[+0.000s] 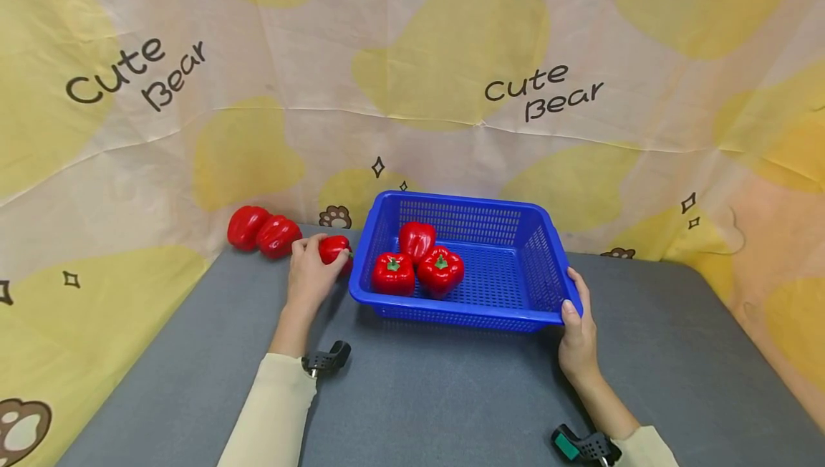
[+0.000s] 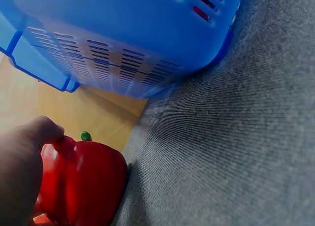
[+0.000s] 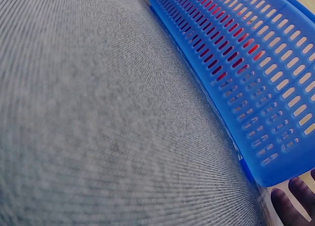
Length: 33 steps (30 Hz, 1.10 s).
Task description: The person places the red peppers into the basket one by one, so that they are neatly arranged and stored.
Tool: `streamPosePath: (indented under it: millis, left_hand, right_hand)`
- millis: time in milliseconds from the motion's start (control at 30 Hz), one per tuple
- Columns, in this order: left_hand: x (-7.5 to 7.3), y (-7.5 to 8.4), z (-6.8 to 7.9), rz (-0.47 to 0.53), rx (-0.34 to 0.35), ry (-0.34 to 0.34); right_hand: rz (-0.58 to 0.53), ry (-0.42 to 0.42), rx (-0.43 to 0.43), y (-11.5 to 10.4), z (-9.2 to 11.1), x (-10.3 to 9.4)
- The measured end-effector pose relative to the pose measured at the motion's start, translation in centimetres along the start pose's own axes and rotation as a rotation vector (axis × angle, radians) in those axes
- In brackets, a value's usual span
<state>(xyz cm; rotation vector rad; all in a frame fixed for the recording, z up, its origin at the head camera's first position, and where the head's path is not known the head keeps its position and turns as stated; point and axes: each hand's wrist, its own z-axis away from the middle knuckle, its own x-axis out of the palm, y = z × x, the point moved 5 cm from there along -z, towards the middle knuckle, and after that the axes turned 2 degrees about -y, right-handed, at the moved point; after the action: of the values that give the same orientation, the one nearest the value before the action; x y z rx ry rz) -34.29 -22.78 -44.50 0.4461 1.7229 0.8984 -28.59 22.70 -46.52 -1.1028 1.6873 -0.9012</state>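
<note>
My left hand (image 1: 312,270) grips a red bell pepper (image 1: 335,248) just left of the blue plastic basket (image 1: 451,313). In the left wrist view the thumb presses on that bell pepper (image 2: 88,181), whose green stem points up near the basket's slotted wall (image 2: 113,44). My right hand (image 1: 580,331) holds the basket at its front right corner, thumb over the rim and fingers along the outer side. Three red bell peppers (image 1: 441,271) sit together in the basket's left half. The right wrist view shows fingertips (image 3: 283,206) by the basket's lower corner.
Two more red bell peppers (image 1: 278,236) lie side by side at the table's back left, beyond my left hand. A patterned cloth (image 1: 425,59) hangs along the rear edge of the grey table (image 1: 438,395).
</note>
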Motion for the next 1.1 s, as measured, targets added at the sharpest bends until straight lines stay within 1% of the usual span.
streamPosePath:
  millis: [133, 300, 433, 600, 833, 1100]
  left_hand:
    - [0.01, 0.17, 0.11, -0.006, -0.002, -0.013]
    - [0.20, 0.57, 0.25, -0.034, 0.017, -0.007]
    - [0.42, 0.74, 0.30, -0.029, 0.020, -0.004]
    - [0.58, 0.90, 0.23, -0.033, 0.041, -0.002]
    - [0.68, 0.30, 0.20, -0.003, 0.013, -0.052]
    - [0.53, 0.43, 0.10, -0.045, 0.054, -0.091]
  right_hand:
    - [0.002, -0.007, 0.003, -0.03, 0.01, 0.04]
    - [0.004, -0.006, -0.001, -0.03, 0.03, 0.02]
    - [0.004, -0.008, -0.006, -0.04, 0.00, 0.07]
    - [0.004, -0.007, -0.007, -0.03, -0.03, 0.15]
    - [0.015, -0.012, -0.001, -0.14, 0.00, 0.16]
    - [0.022, -0.003, 0.012, -0.21, 0.02, 0.03]
